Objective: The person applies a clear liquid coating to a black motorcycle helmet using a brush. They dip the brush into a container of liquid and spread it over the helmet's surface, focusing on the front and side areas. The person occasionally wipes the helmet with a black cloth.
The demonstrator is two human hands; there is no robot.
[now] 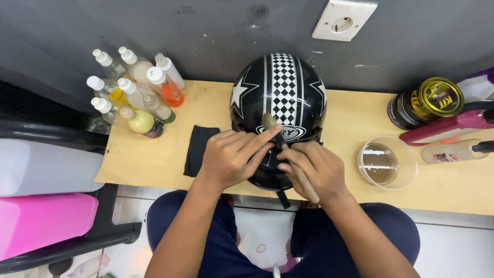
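A black helmet [280,92] with white stars and a checkered centre stripe sits on the wooden table [154,159], its front edge facing me. My right hand [315,171] grips a small brush [270,122] by its wooden handle, the bristles resting on the helmet's front rim. My left hand [231,157] rests on the helmet's lower front, fingertips touching the brush near its head. Both hands cover the helmet's opening.
A folded black cloth [198,149] lies left of the helmet. Several plastic bottles [135,95] stand at the back left. A clear cup of liquid [386,162], a round tin [424,102] and spray bottles [453,126] are on the right. Pink and white containers [43,193] sit far left.
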